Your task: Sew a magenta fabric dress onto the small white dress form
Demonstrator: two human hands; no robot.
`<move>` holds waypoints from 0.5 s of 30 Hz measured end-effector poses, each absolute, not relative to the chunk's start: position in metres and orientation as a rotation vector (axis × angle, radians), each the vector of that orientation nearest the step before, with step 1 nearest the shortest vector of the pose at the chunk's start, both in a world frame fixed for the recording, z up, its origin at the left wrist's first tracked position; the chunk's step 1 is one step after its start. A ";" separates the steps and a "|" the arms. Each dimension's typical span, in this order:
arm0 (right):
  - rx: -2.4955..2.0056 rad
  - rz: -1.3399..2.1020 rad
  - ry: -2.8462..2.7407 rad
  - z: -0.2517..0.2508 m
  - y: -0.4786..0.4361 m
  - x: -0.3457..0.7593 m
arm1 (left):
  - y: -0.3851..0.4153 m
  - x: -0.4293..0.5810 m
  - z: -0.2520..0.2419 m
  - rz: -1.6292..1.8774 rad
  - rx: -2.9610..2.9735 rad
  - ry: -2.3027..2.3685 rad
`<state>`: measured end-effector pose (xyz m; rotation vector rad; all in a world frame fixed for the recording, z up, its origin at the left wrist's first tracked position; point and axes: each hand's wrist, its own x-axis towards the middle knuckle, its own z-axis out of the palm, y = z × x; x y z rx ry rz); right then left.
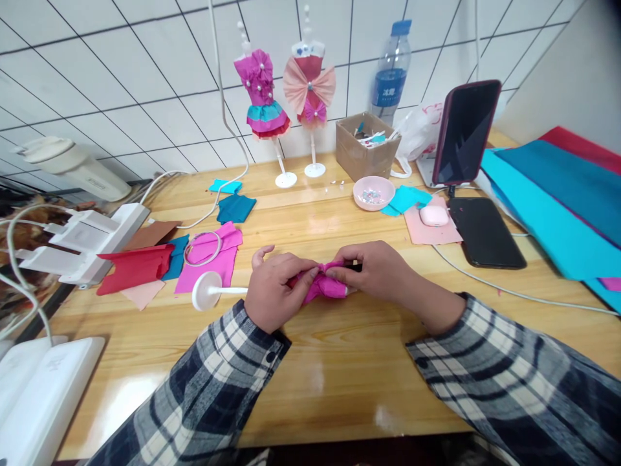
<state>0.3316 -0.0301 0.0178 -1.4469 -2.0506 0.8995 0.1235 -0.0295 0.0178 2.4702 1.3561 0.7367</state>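
A small mannequin on a white stand lies on its side over the table, its base pointing left. Magenta crepe paper wraps its body, with a bit of red near my left fingers. My left hand closes round the mannequin and pinches the magenta paper. On the other side, my right hand pinches the paper's upper edge, close to the left thumb. Something dark shows between the right fingers; I cannot make it out. Both hands cover much of the mannequin.
Two dressed mannequins stand by the tiled wall. Beside them are a cardboard box, a water bottle and a pink bead bowl. Paper pieces and a power strip lie left; phones and coloured sheets right.
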 end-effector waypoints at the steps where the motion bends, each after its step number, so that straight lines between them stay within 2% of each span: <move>1: -1.448 0.894 -2.051 0.018 -0.030 0.332 | -0.029 0.123 0.018 0.738 2.471 1.355; 15: -1.498 0.869 -2.096 0.016 -0.029 0.332 | -0.018 0.107 0.021 0.786 2.467 1.279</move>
